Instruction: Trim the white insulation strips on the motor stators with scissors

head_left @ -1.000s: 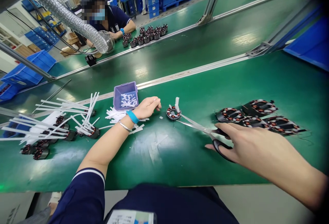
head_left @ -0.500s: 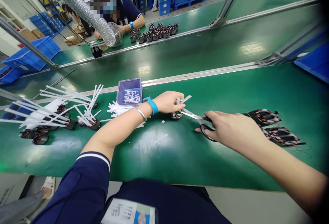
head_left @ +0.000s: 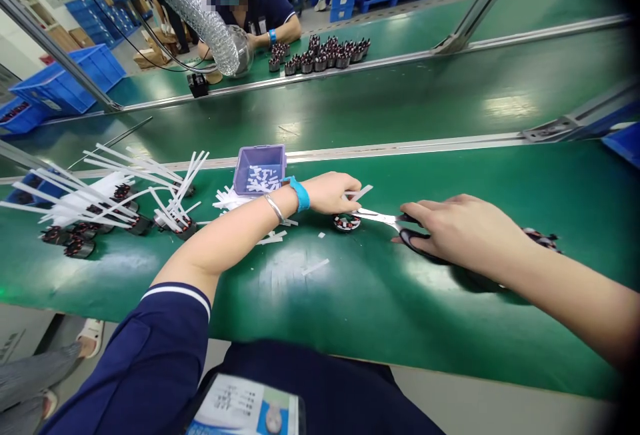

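My right hand [head_left: 450, 225] grips a pair of scissors [head_left: 381, 218] by its black handles, the blades pointing left. Pinched in my left hand [head_left: 333, 193] is a white strip [head_left: 363, 192] whose free end sticks out to the right. The blade tips reach the fingers of that hand, just below the strip. A small round motor stator [head_left: 347, 223] with white and copper parts sits on the green table right under my left hand. Loose cut strips [head_left: 316, 266] lie nearer to me on the table.
A purple bin [head_left: 260, 172] of short white pieces stands behind my left wrist. At left, long white strips [head_left: 100, 198] stick out of several stators [head_left: 80, 245]. Another stator [head_left: 543, 238] is partly behind my right arm. A co-worker [head_left: 260, 2] sits across the conveyor, near rows of stators [head_left: 325, 55].
The view has shifted slightly. Both hands stay at the stator, which shows more openly now. The scissors look more closed, with the blades closer together at my left fingers.
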The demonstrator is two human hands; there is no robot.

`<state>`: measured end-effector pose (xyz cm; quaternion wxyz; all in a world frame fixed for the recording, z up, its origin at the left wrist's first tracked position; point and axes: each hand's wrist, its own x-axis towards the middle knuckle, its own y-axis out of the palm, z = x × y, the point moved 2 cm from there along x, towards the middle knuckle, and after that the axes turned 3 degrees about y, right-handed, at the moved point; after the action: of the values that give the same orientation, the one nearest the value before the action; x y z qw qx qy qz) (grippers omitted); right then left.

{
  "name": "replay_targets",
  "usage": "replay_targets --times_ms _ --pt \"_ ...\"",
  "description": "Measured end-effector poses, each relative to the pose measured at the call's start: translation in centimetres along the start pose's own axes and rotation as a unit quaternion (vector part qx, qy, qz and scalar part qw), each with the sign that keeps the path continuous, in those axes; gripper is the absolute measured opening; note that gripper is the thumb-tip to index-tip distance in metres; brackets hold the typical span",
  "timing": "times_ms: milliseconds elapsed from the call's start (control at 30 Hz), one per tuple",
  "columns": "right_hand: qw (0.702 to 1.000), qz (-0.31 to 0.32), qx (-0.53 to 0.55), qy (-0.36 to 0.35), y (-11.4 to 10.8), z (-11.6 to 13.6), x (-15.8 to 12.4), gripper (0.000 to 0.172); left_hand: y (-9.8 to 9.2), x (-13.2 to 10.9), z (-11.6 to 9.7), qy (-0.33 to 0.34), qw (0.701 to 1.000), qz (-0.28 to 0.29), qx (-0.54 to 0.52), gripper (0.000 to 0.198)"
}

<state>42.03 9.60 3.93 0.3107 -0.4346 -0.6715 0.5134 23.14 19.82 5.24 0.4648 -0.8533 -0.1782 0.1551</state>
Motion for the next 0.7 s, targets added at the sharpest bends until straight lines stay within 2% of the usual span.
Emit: replay_targets --times_ms 233,400,500,600,700 --pt "0.998 -0.030 -0.012 -0.049 0.6 -0.7 0.7 0.013 0.1 0.2 0.1 0.005 0.999 0.017 0.036 0.017" --pt "0.994 -0.098 -0.022 -0.037 0.9 -0.7 0.4 0.014 -0.6 -0.2 0.5 0.007 0.999 -0.030 0.011 0.024" --pt "0.986 -0.164 -0.019 -0.011 0.6 -0.8 -1.1 0.023 -1.5 -2.2 0.8 0.008 0.996 -0.071 -0.044 0.023" --pt "0.967 -0.252 0.001 0.029 0.6 -0.3 -3.8 0.033 -1.7 -5.7 1.3 -0.002 0.989 -0.084 -0.126 0.017" --pt "0.942 -0.309 0.090 0.093 1.9 1.1 -6.7 0.045 -1.2 -9.1 2.2 -0.024 0.972 -0.109 -0.209 0.018"
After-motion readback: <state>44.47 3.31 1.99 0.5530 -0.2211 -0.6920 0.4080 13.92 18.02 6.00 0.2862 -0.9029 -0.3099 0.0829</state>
